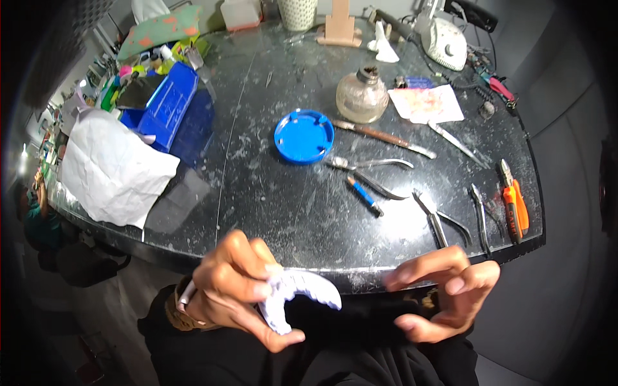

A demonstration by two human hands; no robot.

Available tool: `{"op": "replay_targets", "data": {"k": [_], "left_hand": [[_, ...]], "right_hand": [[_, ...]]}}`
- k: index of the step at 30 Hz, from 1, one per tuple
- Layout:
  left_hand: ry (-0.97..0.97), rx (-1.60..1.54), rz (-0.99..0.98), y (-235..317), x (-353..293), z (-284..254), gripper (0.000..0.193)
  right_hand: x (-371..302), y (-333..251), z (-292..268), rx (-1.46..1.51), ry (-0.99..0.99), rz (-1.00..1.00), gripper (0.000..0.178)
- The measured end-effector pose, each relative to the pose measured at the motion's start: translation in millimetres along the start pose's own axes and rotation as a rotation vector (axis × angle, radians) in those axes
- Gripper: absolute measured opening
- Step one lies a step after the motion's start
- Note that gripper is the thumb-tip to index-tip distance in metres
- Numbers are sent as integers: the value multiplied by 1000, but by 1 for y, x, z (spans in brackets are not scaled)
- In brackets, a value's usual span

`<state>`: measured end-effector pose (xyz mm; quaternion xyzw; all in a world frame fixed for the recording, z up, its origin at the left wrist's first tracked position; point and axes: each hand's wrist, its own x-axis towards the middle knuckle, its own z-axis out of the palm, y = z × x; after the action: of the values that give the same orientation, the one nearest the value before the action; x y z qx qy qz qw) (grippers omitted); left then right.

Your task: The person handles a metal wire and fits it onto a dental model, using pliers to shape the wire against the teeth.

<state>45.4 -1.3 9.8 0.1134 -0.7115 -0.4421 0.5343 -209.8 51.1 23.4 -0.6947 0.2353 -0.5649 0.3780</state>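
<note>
A pale lilac-white, horseshoe-shaped dental cast (310, 287) is held up in front of the table's near edge. My left hand (233, 283) is closed on one side of it, fingers above and thumb below. To its right, apart from the cast, my right hand (454, 293) has its fingers curled but spread, with nothing visible between them. Closest to that hand on the table are metal pliers (434, 215) with their handles apart. A short blue pencil (365, 195) lies farther in, beside another pair of metal pliers (370, 168).
A round blue dish (304, 136) sits mid-table, near a glass spirit burner (362, 96) and a wooden-handled knife (386, 138). Orange-handled cutters (513, 204) lie at the right edge. White paper (112, 170) and a blue box (168, 106) occupy the left.
</note>
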Motion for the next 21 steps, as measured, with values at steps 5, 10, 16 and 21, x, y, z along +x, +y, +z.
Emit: {"op": "replay_targets", "data": {"k": [5,10,16,21], "left_hand": [[-33,478,229,-9,55,-31,58],[-288,734,481,-48,76,-44,30],[-265,696,613,-61,80,-44,36],[-183,600,541,-61,75,-45,41]], "right_hand": [[25,-44,-40,-615,59,100,37],[89,-19,-67,-913,-3,78,27],[149,105,-158,-1191,-200,-16,29],[154,150,-172,-1274,-368,232,30]]}}
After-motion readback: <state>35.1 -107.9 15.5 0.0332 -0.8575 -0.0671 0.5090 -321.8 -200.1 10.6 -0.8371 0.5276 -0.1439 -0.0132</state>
